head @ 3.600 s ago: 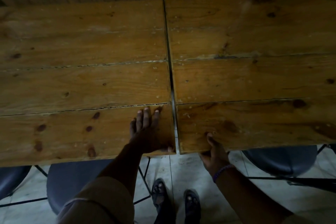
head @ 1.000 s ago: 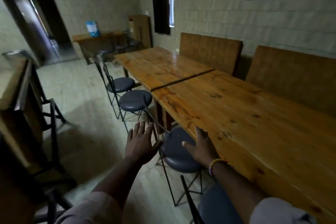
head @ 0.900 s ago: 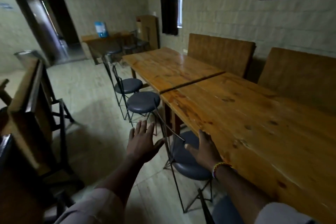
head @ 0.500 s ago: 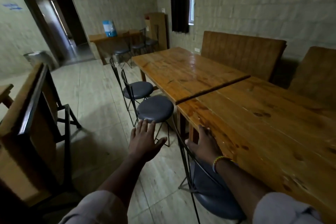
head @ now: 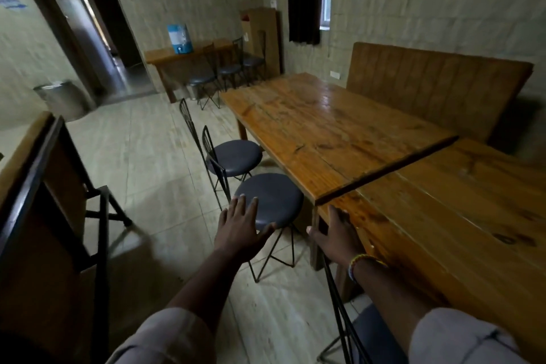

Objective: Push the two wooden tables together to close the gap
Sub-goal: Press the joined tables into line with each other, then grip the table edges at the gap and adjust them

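Two long wooden tables stand end to end along the right side of the room. The far table (head: 319, 133) and the near table (head: 461, 216) meet at a thin dark seam (head: 393, 168); the far top sits slightly higher. My right hand (head: 336, 233) lies flat against the near table's front edge, close to its corner by the seam, fingers extended, a beaded band at the wrist. My left hand (head: 239, 227) hovers in the air with fingers spread, holding nothing, in front of a round stool.
Round dark-cushioned wire stools (head: 271, 201) (head: 235, 156) stand along the tables' left side, another just below my right arm (head: 369, 337). Wooden benches (head: 437, 89) back the tables at the wall. A tilted wooden table (head: 32, 186) is at left; tiled floor (head: 141, 162) lies between.
Earlier I stood over the seam with both hands at the table edges. Since then I have turned to look along the tables; over the last second my view shifted forward, right hand sliding toward the corner.
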